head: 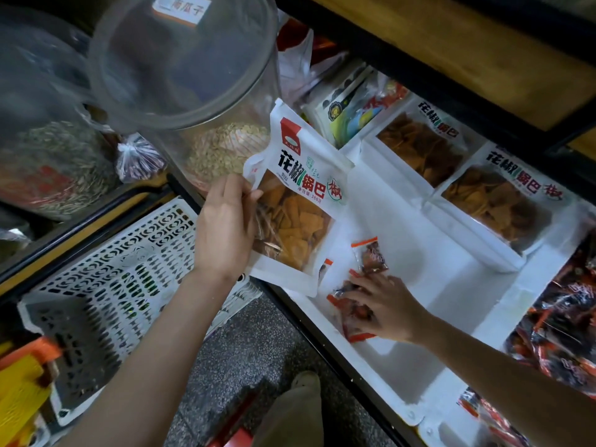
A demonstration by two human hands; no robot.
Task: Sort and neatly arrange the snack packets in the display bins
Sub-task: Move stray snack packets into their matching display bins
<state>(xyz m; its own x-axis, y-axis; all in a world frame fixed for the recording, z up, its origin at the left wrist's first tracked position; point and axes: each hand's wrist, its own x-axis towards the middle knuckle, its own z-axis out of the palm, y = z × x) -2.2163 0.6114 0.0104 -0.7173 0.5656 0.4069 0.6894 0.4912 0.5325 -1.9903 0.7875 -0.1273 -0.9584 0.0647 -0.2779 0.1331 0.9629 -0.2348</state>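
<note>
Left hand (225,227) pinches the chip bag (296,201) by its edge, bag stretching off to its right. Small packets (374,256) lie right under the right hand's (383,304) spread fingers in the bin (451,285), so that one's closer.

Free: middle and near-right of the white bin (435,301), floor bare, open from above. Far end is taken by two crisp bags (419,150) lying side by side. Small packets (374,256) clutter the near-left corner. The big crisp bag (300,201) in the left hand (225,230) overhangs the left wall. A wooden shelf (483,50) caps the far side, and a clear jar (180,59) crowds the left.
</note>
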